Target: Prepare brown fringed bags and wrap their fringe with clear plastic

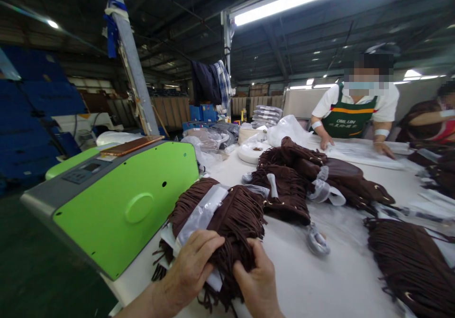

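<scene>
A dark brown fringed bag (245, 209) lies on the white table in front of me, with a strip of clear plastic wrap (204, 211) across it. My left hand (194, 266) is closed on the fringe at the bag's near side, thumb and fingers pinched together. Opposite it, my right hand (258, 277) grips the same bunch of brown strands (231, 254) between thumb and fingers. White paper shows under the fringe beside my left hand. Just beyond lies another brown fringed bag (284, 192) with metal eyelets and a plastic-wrapped strap.
A green and grey machine (117, 209) stands at the table's left edge, a brown flat case (133, 146) on top. More brown bags (408, 261) lie at right. A plastic-wrapped ring (317, 240) rests mid-table (295, 280). Across the table stands a co-worker (355, 114) in a green apron, hands on white sheeting.
</scene>
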A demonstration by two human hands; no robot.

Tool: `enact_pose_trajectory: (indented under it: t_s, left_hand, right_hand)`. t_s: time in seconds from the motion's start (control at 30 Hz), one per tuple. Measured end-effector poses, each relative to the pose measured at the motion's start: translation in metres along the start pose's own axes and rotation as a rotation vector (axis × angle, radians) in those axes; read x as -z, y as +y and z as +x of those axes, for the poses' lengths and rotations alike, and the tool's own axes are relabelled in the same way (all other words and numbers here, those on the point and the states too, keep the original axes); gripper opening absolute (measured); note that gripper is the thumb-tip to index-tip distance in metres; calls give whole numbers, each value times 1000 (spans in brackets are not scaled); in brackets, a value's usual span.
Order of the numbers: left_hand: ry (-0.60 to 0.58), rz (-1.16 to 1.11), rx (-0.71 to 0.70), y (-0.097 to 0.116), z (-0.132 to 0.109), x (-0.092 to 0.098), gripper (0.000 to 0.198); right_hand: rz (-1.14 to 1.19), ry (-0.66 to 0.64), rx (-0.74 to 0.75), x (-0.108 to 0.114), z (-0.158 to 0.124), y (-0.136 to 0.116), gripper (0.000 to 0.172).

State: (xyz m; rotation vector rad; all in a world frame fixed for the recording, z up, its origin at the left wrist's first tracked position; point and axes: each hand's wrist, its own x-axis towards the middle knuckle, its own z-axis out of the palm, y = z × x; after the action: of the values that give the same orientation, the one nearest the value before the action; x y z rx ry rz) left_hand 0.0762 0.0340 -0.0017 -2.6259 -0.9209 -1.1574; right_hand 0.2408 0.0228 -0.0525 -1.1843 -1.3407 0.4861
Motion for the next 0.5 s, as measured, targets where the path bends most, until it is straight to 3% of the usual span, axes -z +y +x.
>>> enact_pose_trajectory:
  t_s: [0.07, 0.17, 0.27, 0.37, 0.4, 0.5]
  left_hand:
    - [-8, -3, -7, -1, -3, -4, 45]
    - [-37, -34, 15, 0, -8, -3, 49]
    - [-200, -128, 95, 1, -2, 18, 52]
    - [-384, -272, 178, -9, 27, 42, 56]
    - [-428, -311, 204, -15, 40, 45, 49]
    - [-543, -227, 324, -39, 77, 32, 45]
  right_hand:
    - [-19, 103, 38, -7, -9, 6, 27]
    - [-13, 105, 101, -8, -13, 7, 27]
    - [-5, 95, 215, -1, -5, 0, 26]
    - [-6, 65, 304, 6, 3, -8, 29]
    - [-7, 57, 317, 6, 5, -9, 30]
    - [-17, 65, 323, 3, 5, -7, 31]
